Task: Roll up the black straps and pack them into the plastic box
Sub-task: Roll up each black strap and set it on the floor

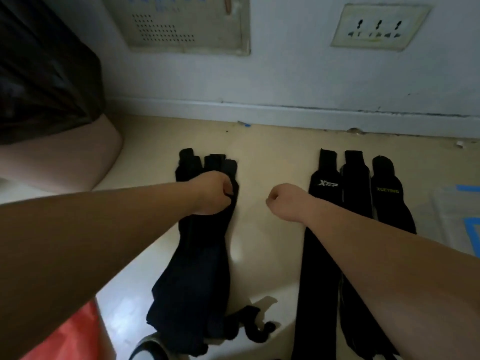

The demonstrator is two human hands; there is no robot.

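Black fabric straps, two lots, both lying unrolled on the cream floor (265,157) in front of the skirting board (285,110).

Lot one: a heaped pile (197,255), lying before the board's left half. The left hand (214,193) is gripping it near the end closest to the board, fingers curled round an edge.

Lot two: three straps (345,183) lying side by side before the board's right half, two bearing lettering.

The right hand (283,201) is hovering between the lots, fingers curled into a fist, seemingly holding nothing.

Progress: judged barely begun, with all rolling and packing still to do.

Hidden: no plastic box is identifiable. A pale blue-taped sheet (462,216), before the board's far right end, is being cut off by the frame, and the strap ends farthest from the board are running out of view.
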